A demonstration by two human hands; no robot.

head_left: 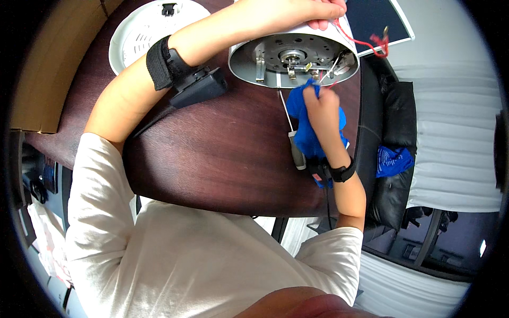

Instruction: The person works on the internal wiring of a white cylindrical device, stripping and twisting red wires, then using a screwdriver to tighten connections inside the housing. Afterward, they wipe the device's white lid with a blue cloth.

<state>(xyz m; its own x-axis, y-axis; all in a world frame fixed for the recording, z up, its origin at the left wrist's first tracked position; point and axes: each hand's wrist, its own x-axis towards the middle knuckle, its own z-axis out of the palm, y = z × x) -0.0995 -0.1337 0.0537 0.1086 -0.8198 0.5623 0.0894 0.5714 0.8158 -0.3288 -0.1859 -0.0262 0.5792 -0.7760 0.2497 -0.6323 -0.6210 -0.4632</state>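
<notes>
A white round appliance housing (260,41) lies on its side on the table, its open metal underside with brackets and wires facing me. My left hand (318,13) is closed over its upper side, its grip partly cut off by the top edge. A red wire (366,43) leads out beside those fingers to the right. Just below the housing's rim, my right hand (322,106) is closed on a blue cloth (303,135), which hangs down along the wrist. Its fingertips are partly hidden and slightly blurred. Left of the cloth lies a screwdriver (297,151) with a pale handle.
The dark wooden table (212,153) has a curved front edge. A white round vented cover (127,40) lies at the far left, beside a cardboard box (42,69). A dark panel with a white frame (379,24) is at the far right. Another blue cloth (393,160) rests on a black seat (395,196).
</notes>
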